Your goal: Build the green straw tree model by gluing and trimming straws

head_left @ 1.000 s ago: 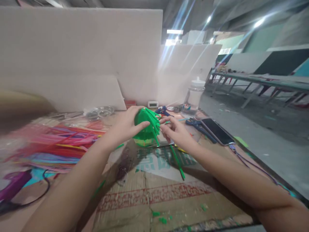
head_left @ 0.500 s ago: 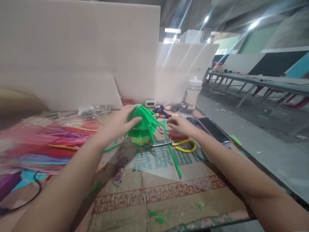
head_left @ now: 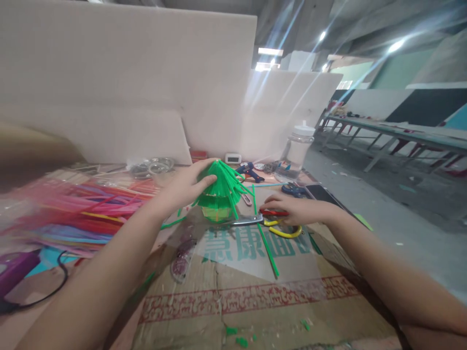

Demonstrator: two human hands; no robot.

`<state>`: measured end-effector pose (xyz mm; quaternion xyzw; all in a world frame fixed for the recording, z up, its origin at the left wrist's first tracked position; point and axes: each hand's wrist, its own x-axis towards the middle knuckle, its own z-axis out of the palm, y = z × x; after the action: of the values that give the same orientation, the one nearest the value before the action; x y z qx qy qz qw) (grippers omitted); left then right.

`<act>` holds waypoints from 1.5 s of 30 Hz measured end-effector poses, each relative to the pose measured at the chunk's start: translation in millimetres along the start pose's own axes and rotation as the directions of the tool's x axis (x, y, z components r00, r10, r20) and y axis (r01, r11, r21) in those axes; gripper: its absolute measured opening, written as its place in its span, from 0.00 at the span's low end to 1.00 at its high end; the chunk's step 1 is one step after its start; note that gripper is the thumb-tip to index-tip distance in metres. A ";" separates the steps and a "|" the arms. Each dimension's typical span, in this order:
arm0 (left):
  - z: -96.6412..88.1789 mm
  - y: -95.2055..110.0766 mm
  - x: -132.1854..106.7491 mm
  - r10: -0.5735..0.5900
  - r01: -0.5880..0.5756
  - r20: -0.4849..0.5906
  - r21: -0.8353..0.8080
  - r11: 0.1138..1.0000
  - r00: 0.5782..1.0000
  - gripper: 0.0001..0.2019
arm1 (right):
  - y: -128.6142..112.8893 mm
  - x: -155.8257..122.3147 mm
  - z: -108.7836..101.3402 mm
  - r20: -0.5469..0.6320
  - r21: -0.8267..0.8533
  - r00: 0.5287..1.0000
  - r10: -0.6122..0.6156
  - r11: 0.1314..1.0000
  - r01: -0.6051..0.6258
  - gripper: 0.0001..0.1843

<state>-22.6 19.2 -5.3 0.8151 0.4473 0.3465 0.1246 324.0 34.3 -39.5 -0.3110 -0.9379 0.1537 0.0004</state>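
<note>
My left hand [head_left: 199,182] is closed around the left side and top of a green cone of fuzzy strips [head_left: 223,181], like pipe cleaners. The cone covers a rounded, yellowish-green base [head_left: 215,213] resting on the table. To its right, my right hand [head_left: 292,208] has its fingers around the red handle of a pair of scissors [head_left: 286,231]. Their other handle is yellow, and the silver blades point left toward the base. A loose green strip [head_left: 268,250] lies partly under the scissors. Palm and some fingertips of my right hand are hidden.
Bundles of coloured strips [head_left: 98,209] lie at left. Behind stand a glue gun [head_left: 250,171], a small white digital clock [head_left: 232,158] and a clear water bottle [head_left: 297,148]. A phone [head_left: 323,195] lies at right. Cardboard [head_left: 189,321] with green scraps covers the front; white boards [head_left: 127,82] rise behind.
My right hand has come down and closed on the red handle of the scissors. My left hand stays on the green cone. The whole view has shifted slightly.
</note>
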 end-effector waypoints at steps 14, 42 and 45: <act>8.5 7.3 -1.7 -0.055 0.058 -0.078 0.036 0.998 0.995 0.32 | -3.8 -13.5 -7.9 -0.060 -0.060 0.996 0.070 0.995 -0.073 0.18; 16.7 14.6 -2.1 -0.048 0.060 -0.116 0.102 0.993 0.992 0.31 | -20.1 7.1 17.9 -0.067 -0.022 0.996 0.064 0.998 -0.065 0.29; 16.3 13.3 -1.3 -0.035 0.046 -0.109 0.100 0.994 0.993 0.31 | -26.6 11.0 12.1 -0.215 0.007 0.971 0.103 0.995 -0.104 0.13</act>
<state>-3.5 12.3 -11.0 0.7913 0.4870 0.3639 0.0657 298.5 17.1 -44.4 -0.3742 -0.9152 0.1171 0.0931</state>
